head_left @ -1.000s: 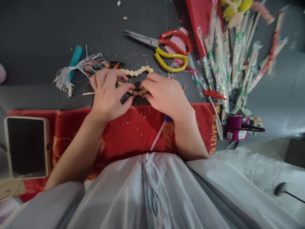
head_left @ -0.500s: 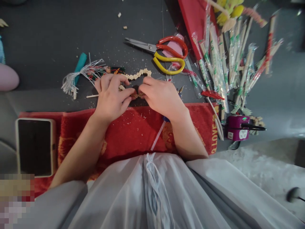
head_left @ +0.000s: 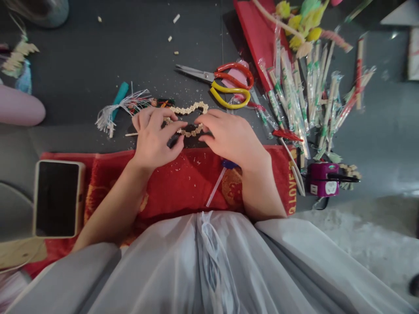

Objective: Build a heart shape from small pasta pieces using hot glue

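Observation:
A cream, bumpy loop that looks like strung beads (head_left: 193,107) lies on the dark table between my hands. My left hand (head_left: 152,133) is at its left side, thumb and forefinger on the near strand and the other fingers curled over the loop. At the loop's right end, my right hand (head_left: 229,131) has the strand between thumb and forefinger. The fingers hide parts of both ends. Beyond my left hand lie a bundle of white strings (head_left: 104,120) and a teal tube (head_left: 121,96). A thin pale stick (head_left: 131,134) pokes out beside that hand.
Red-and-yellow-handled scissors (head_left: 231,85) lie beyond my right hand. Several wrapped chopsticks (head_left: 291,87) spread at right, near a purple plug adapter (head_left: 324,179). A red towel (head_left: 183,183) lies in front of me, with a phone (head_left: 58,198) on its left. Small pale bits are scattered about.
My fingertips have moved apart, so more of the loop's near strand shows. The camera view has shifted slightly, with more of the table's left side in sight.

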### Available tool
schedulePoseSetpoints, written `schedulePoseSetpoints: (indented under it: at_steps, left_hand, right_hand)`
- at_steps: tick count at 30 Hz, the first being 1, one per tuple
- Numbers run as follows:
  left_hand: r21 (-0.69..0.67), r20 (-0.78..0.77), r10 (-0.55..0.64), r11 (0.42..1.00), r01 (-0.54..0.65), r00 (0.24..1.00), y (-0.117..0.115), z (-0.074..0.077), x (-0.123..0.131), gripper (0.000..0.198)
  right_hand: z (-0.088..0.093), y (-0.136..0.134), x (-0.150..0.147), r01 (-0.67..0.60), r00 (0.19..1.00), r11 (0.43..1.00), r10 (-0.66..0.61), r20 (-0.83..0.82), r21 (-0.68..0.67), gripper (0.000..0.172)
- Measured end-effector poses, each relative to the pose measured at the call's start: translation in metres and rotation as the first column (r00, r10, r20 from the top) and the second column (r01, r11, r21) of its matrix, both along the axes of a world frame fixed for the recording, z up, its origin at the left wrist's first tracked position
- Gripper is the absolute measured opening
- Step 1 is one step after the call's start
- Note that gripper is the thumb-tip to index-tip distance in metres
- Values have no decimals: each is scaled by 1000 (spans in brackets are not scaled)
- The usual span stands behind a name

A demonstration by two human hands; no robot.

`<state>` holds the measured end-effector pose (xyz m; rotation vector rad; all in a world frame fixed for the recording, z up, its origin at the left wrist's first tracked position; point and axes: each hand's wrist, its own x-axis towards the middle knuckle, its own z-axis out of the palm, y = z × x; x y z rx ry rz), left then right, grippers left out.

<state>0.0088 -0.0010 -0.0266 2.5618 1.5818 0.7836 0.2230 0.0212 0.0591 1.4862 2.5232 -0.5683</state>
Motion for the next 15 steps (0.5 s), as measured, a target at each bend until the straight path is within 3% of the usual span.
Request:
schedulePoseSetpoints:
  at_steps: [4, 7, 11, 15]
  left_hand:
    - [254, 64, -71, 966, 52, 995, -5, 0, -2, 26]
    - [148, -31, -150, 977, 153, 988, -11, -3, 0, 32]
    - [-108, -158, -123, 988, 106, 980, -17, -8, 2, 40]
    - [-142, -148, -82, 988, 61, 986, -18, -11, 0, 43]
  right_hand:
    - [12, -7, 8, -58, 998, 994, 60, 26, -98, 36]
    - [14, -11, 7, -102, 992, 981, 114, 62, -167, 48]
    - [16, -14, 3, -98, 988, 972, 120, 93, -213, 59]
    - [19, -15, 0, -85, 987, 968, 114, 114, -236, 62]
